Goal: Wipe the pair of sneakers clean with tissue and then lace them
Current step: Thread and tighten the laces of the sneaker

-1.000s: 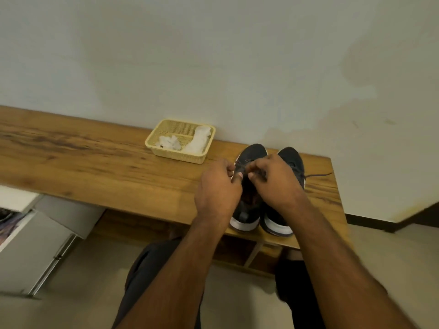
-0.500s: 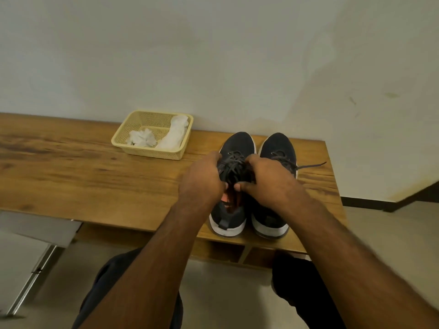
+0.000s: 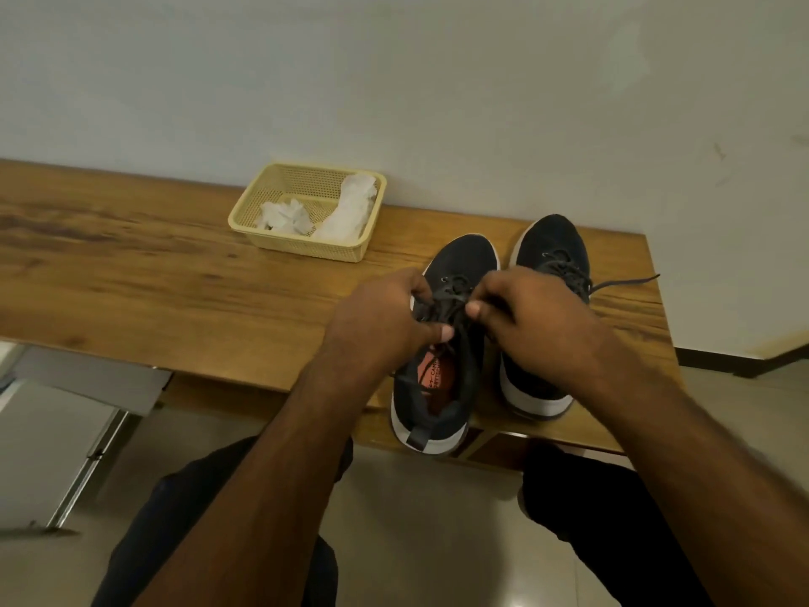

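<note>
Two dark sneakers with white soles stand side by side on the wooden bench (image 3: 131,273), toes toward the wall. The left sneaker (image 3: 442,378) shows an orange insole and overhangs the bench's front edge at its heel. My left hand (image 3: 385,317) and my right hand (image 3: 534,317) meet over its tongue, each pinching its dark lace (image 3: 451,300). The right sneaker (image 3: 551,251) is partly hidden behind my right hand; one loose lace end (image 3: 630,282) trails to the right across the wood.
A pale yellow plastic basket (image 3: 245,212) holding crumpled white tissue (image 3: 350,208) sits on the bench near the wall, left of the sneakers. A white wall backs the bench. A grey metal unit (image 3: 65,431) stands at lower left on the tiled floor.
The camera view shifted. Both hands stayed on the left sneaker's lace and pulled slightly apart; the shoe's orange insole came into view.
</note>
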